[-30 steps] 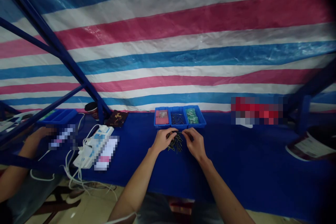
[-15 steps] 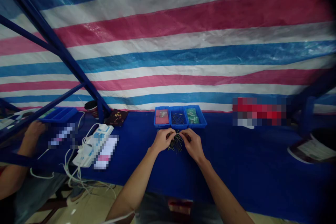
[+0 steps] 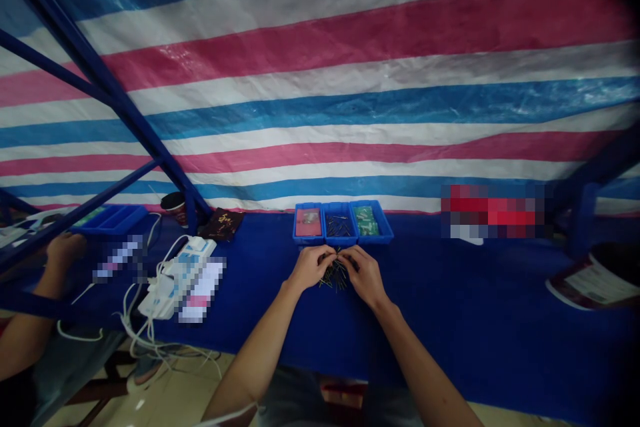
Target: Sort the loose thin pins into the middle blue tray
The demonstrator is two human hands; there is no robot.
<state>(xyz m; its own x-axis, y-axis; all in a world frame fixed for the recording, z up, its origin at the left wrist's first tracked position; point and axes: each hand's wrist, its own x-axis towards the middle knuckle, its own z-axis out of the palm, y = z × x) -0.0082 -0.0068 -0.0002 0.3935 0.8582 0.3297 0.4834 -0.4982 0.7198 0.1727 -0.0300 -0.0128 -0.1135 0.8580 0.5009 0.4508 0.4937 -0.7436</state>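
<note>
My left hand [image 3: 311,267] and my right hand [image 3: 364,271] meet at the fingertips over a loose pile of thin dark pins or screws [image 3: 336,276] on the blue table. Both hands are closed in a pinch, and whatever small piece lies between the fingertips is too small to name. Just beyond them stand three joined blue bins. A pink item fills the left bin [image 3: 309,221], thin dark pieces like those in the pile lie in the middle bin [image 3: 340,223], and green circuit boards are in the right bin [image 3: 367,221].
At left lie a white power strip [image 3: 176,278] with tangled cables, a dark brown packet [image 3: 221,223] and a cup [image 3: 174,207]. Another person's hand [image 3: 66,250] is further left, near a blue tray [image 3: 113,219]. A large tub [image 3: 595,278] stands at right. Striped sheeting hangs behind.
My right hand has shifted slightly left, so its fingertips now meet those of my left hand. The pile and the bins look the same.
</note>
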